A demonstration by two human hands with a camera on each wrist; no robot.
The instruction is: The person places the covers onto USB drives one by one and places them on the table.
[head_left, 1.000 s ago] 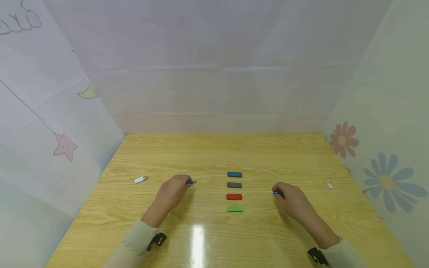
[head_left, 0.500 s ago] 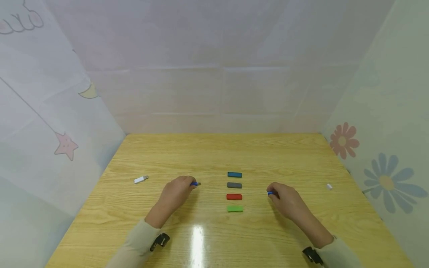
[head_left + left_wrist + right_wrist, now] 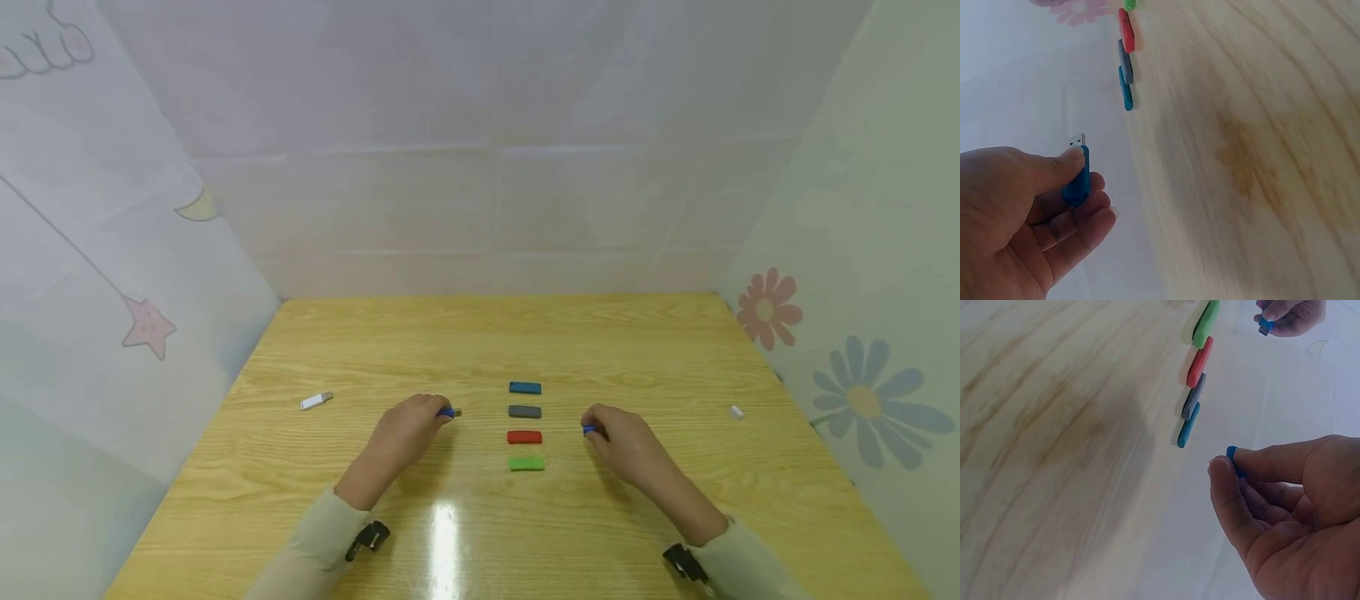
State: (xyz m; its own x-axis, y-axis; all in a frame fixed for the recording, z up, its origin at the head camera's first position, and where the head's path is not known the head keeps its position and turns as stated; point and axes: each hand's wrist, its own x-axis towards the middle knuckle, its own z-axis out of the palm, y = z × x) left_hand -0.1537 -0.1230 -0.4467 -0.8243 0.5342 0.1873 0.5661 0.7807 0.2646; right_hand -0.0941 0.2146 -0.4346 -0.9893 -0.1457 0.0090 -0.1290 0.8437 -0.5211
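Observation:
My left hand [image 3: 408, 429] pinches a blue USB stick [image 3: 449, 412] between thumb and fingers, its metal plug bare and pointing right; the left wrist view shows the stick [image 3: 1077, 175] in that grip. My right hand [image 3: 622, 437] pinches a small blue cap [image 3: 587, 430] between thumb and forefinger, seen close in the right wrist view as the cap [image 3: 1234, 460]. Between the hands, on the wooden table [image 3: 480, 342], lies a column of capped sticks: blue [image 3: 525, 387], grey [image 3: 524, 412], red [image 3: 524, 437] and green [image 3: 527, 463].
A white USB stick [image 3: 316, 401] lies at the table's left side, and a small white cap [image 3: 737, 412] lies at the right. Printed cloth walls close off the table on the left, back and right.
Both hands have moved inward toward the column of sticks, the left hand to the right with the blue stick and the right hand to the left with the blue cap.

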